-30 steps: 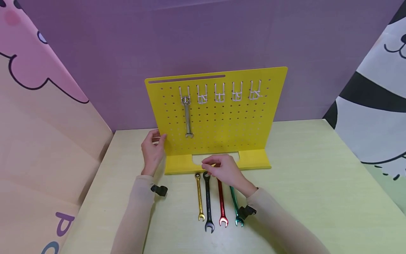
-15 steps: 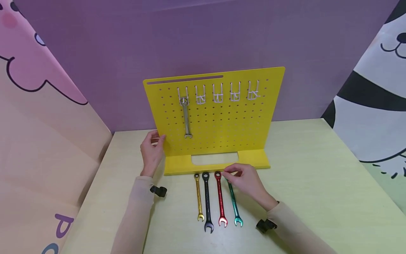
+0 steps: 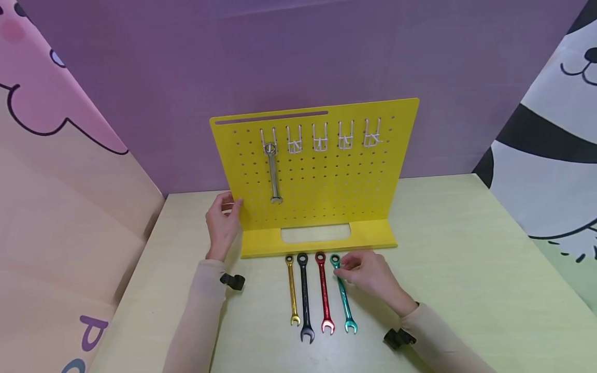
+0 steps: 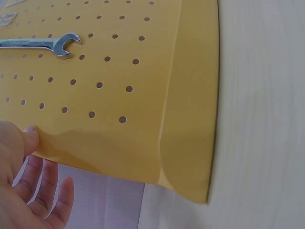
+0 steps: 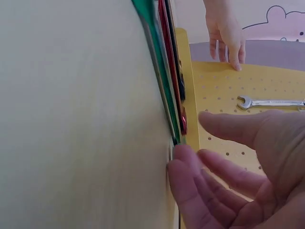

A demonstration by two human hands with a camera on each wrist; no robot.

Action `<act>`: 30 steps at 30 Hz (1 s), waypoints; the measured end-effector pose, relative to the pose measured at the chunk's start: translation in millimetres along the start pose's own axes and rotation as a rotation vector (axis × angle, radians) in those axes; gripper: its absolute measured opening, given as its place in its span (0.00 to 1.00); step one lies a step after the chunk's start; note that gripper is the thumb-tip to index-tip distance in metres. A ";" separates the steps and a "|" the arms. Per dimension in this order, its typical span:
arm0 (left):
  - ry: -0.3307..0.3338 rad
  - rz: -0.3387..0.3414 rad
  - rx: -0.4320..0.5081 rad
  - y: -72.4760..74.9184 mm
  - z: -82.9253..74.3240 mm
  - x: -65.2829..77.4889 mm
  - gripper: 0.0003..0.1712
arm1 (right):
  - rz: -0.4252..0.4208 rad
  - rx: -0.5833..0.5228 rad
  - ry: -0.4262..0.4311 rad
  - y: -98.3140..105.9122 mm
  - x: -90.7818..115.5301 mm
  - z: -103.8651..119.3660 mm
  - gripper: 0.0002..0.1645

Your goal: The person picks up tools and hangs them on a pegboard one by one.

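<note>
Green combination wrench (image 3: 344, 299): one, lying on the pale tabletop (image 3: 471, 264), lower centre of frame, ring end toward the yellow pegboard (image 3: 322, 182). Judged rigid, modestly heavy, not fragile; glossy finish probably slippery. Suggested hold: pinch across the shank just below the ring.

Right hand (image 3: 370, 273): at the ring end; fingers loosely bent, thumb parted from them in the right wrist view, no firm grip.

Left hand (image 3: 222, 225): left of centre, holding the pegboard's side edge, thumb in front.

Edges and room: red wrench (image 3: 325, 295) near, toward frame left; black wrench (image 3: 305, 298) and gold wrench (image 3: 292, 291) beyond. Pegboard's base edge just above the ring ends. Room at lower right; lifting straight up seems least obstructed.
</note>
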State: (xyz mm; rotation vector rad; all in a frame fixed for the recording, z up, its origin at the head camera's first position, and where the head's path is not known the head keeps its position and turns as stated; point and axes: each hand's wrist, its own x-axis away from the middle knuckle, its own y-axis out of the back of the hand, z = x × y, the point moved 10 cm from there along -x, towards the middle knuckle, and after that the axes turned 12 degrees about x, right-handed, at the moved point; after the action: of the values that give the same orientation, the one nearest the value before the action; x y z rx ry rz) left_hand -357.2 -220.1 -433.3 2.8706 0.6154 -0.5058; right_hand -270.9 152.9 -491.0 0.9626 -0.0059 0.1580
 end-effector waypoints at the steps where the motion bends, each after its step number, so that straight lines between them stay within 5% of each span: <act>1: -0.004 0.002 -0.001 -0.6 -0.4 0.0 0.16 | 0.015 0.010 -0.010 -1.6 1.0 -0.6 0.14; 14: 0.010 0.006 -0.008 -0.1 -0.3 -0.6 0.16 | 0.038 0.100 -0.039 -11.0 9.0 2.7 0.13; 30: 0.026 0.013 -0.018 -0.7 0.9 0.1 0.17 | 0.071 0.073 -0.089 -17.3 11.3 1.9 0.07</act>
State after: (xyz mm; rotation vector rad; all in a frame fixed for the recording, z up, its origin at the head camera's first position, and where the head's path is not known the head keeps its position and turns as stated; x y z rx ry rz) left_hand -357.6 -219.6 -434.2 2.8672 0.6018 -0.4592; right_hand -257.2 143.2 -503.2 1.0423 -0.1172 0.1812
